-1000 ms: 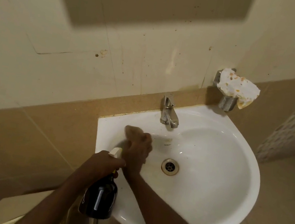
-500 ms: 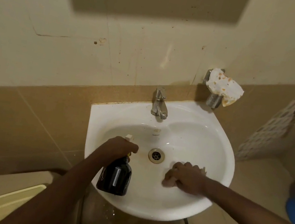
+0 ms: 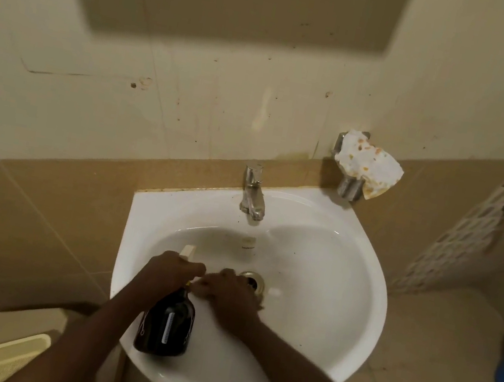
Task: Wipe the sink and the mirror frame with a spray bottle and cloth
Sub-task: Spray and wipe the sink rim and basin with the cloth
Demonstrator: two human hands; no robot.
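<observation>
Sweeping back from the lower right, the right hand (image 3: 234, 298) is now scrubbing the sink (image 3: 330, 270) beside the central drain (image 3: 253, 283), its fingers bunched on a barely visible cloth (image 3: 202, 289); the left hand (image 3: 168, 272) is gripping the spray bottle (image 3: 166, 326).

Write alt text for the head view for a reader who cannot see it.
Over a white ceramic sink, the left hand grips a dark glass spray bottle by its neck while the right hand presses a barely visible cloth beside the metal drain. A chrome tap stands at the back rim.
</observation>
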